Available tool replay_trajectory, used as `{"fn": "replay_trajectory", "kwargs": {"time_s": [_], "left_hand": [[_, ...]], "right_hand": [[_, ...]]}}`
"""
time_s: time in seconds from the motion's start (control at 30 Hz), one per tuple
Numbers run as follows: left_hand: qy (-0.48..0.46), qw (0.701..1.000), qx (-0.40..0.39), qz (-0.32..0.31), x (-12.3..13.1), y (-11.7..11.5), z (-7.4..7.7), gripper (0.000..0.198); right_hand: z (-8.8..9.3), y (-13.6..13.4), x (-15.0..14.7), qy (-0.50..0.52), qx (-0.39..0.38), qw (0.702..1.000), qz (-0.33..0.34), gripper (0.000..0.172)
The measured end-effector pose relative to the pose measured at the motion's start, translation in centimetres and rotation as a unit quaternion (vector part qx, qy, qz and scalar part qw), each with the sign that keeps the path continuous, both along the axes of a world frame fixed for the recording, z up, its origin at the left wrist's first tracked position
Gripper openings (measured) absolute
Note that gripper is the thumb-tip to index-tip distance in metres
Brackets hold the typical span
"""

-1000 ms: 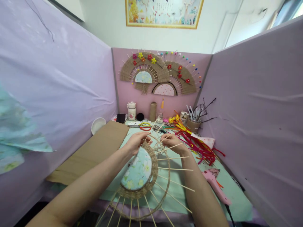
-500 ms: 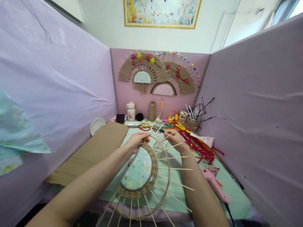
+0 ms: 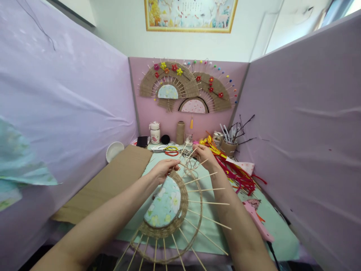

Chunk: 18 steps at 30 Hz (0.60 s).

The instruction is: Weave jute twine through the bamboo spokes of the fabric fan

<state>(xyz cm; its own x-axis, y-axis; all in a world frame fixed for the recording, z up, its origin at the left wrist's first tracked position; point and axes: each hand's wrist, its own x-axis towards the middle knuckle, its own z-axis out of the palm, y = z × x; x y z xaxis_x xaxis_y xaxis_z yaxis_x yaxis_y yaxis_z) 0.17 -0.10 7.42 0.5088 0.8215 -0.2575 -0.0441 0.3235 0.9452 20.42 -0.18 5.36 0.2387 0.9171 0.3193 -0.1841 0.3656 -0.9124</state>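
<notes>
A half-round woven fan (image 3: 184,194) with a blue floral cloth centre (image 3: 165,205) hangs tilted over the table's front edge, thin sticks spreading from its rim. A loop of twine runs among the sticks. My left hand (image 3: 166,168) is closed on the fan's upper corner, where the stick ends meet. At the upper right, my right hand (image 3: 203,155) pinches by the tip of one upper stick; whether it grips the stick or the twine is too small to tell. Loose twine (image 3: 191,165) lies tangled between the hands.
Brown cardboard (image 3: 109,180) lies left. Red-handled scissors (image 3: 171,153), a twine cone (image 3: 180,132) and a white bottle (image 3: 155,133) stand or lie behind. Red and yellow pipe cleaners (image 3: 242,177) and a pink glue gun (image 3: 258,222) are right. Finished fans (image 3: 169,75) hang on the back panel.
My right hand has moved up and slightly left, toward the tips of the upper sticks. My left hand and the fan stay nearly where they were.
</notes>
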Motion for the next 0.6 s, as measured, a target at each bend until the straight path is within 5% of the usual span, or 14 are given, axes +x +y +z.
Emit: {"fn": "replay_trajectory", "kwargs": {"time_s": [0.2,0.4,0.6], "left_hand": [[-0.012,1.0,-0.013,-0.01,-0.1,0.2,-0.4,0.028],[-0.029,0.999,-0.03,-0.009,-0.1,0.4,-0.6,0.026],[-0.067,0.996,-0.059,-0.024,-1.0,0.4,0.2,0.023]], "right_hand": [[0.9,-1.2,0.6,-0.003,0.022,1.0,-0.017,0.037],[-0.1,-2.0,2.0,-0.03,0.017,0.999,-0.038,0.034],[-1.7,-2.7,1.6,-0.137,-0.075,0.985,0.076,0.028]]}}
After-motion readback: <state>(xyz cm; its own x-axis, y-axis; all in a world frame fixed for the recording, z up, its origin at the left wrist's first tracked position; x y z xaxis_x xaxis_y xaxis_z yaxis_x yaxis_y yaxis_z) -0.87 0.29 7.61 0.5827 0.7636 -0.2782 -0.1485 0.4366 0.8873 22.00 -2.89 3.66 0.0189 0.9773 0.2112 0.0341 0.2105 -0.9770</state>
